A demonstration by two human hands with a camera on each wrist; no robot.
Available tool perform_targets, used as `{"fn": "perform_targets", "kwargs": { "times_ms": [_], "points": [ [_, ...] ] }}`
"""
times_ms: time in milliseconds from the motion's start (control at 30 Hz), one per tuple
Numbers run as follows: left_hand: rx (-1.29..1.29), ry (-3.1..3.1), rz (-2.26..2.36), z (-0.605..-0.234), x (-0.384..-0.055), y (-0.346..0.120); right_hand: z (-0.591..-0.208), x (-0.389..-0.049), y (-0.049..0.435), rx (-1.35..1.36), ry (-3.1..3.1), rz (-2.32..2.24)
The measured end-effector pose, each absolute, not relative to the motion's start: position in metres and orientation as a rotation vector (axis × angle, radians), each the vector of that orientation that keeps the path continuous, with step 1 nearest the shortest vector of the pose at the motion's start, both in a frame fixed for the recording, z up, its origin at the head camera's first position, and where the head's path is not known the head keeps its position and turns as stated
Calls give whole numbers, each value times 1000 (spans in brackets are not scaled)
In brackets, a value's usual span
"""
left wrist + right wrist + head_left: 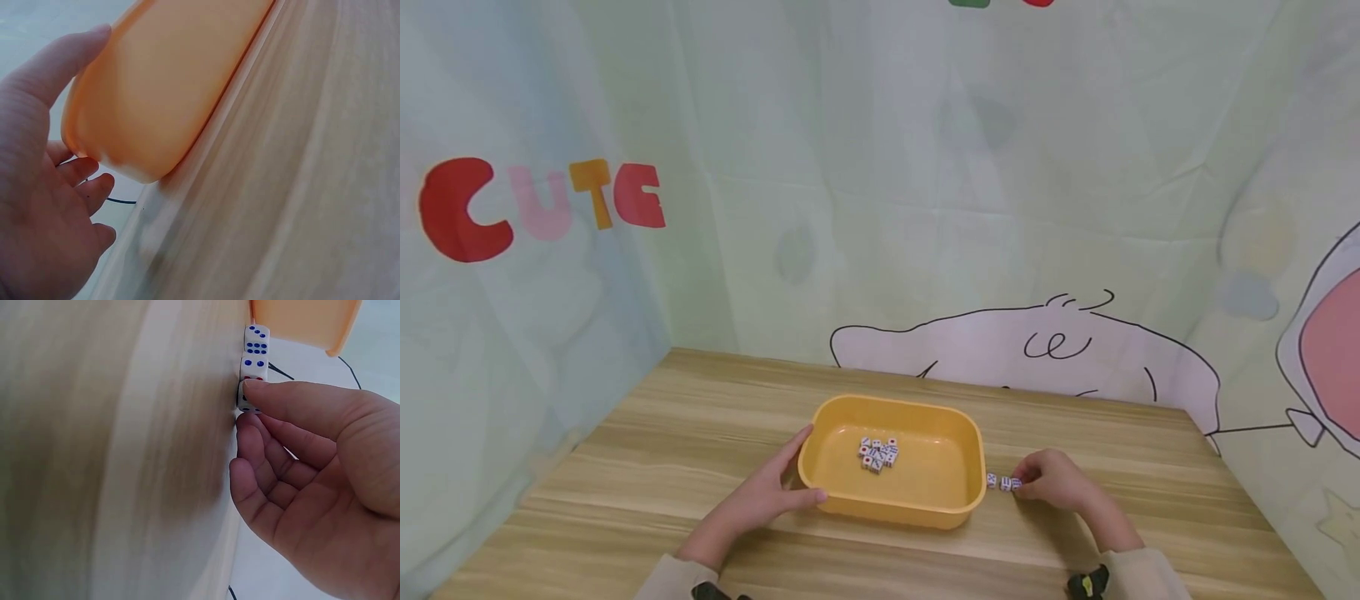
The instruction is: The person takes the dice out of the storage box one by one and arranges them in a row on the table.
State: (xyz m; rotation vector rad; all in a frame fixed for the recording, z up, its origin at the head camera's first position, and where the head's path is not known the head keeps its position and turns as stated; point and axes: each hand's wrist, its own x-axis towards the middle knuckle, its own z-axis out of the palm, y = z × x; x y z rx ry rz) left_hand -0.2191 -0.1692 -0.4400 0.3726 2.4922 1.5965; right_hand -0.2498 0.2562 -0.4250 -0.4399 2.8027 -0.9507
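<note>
A yellow plastic tub (910, 502) stands on the table with a cluster of small white dice (878, 455) inside, left of its middle. At the tub's left end, my left hand (767, 492) holds the rim, thumb at the front corner and fingers along the far side. Beyond the tub's right wall, a short row of dice lies on the wood; the nearest die (992, 481) is close to the wall. My right hand (1054, 479) pinches the outermost die (1017, 484) between thumb and fingers. In the right wrist view the thumb partly covers that die (250, 403).
The wooden table (647, 467) carries the tub and dice. Behind it hangs a pale printed cloth (880, 208) with coloured letters and a cartoon animal, and more cloth encloses both sides. A dark band (1087, 582) sits at my right sleeve.
</note>
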Motion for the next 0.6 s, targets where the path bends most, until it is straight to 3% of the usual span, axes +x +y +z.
{"fn": "perform_targets", "kwargs": {
  "times_ms": [600],
  "points": [
    [377,2521,1581,-438,-218,-168,-425,-250,254,-506,2771,-1012]
  ]
}}
